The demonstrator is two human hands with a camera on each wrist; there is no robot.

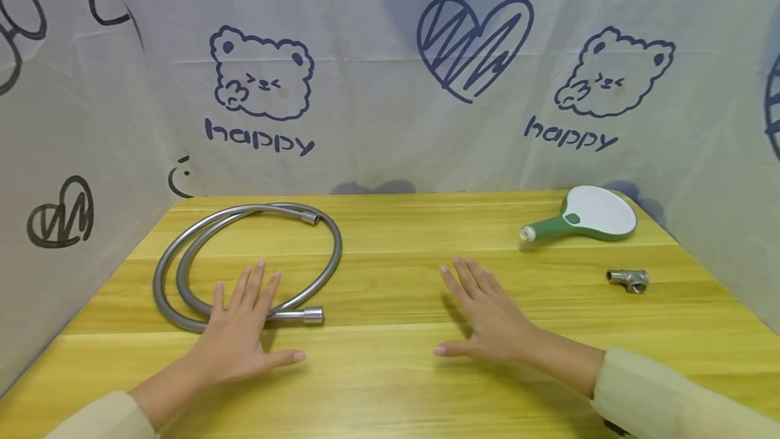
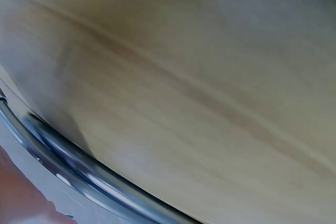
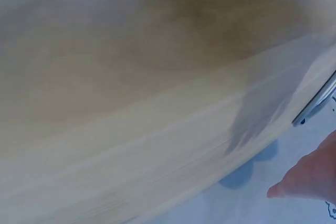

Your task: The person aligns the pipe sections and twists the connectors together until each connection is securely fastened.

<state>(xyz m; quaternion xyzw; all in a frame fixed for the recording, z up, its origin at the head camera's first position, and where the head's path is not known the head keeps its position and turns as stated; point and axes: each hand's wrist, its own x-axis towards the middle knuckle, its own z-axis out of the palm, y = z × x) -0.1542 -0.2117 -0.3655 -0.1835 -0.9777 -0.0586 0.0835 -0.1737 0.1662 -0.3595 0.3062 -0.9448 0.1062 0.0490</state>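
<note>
My left hand (image 1: 237, 341), fingers spread, overlaps the near side of a coiled grey metal shower hose (image 1: 161, 276) in the head view. The hose's silver end fitting (image 1: 313, 316) points right, just beyond that hand. In the left wrist view, part of the hose (image 2: 100, 182) curves past a bit of the hand (image 2: 21, 198). Right of the middle, my right hand (image 1: 493, 320) has its fingers straight and holds nothing. Beyond it lies a green and white shower head (image 1: 600, 212), handle toward the left. A small metal tee fitting (image 1: 630, 280) lies nearer, on the right.
The wooden table (image 1: 384, 276) has a yellow grain. White cloth walls (image 1: 372, 87) with drawn bears, hearts and the word "happy" enclose its back and both sides. Light sleeves (image 1: 664, 391) cover both forearms.
</note>
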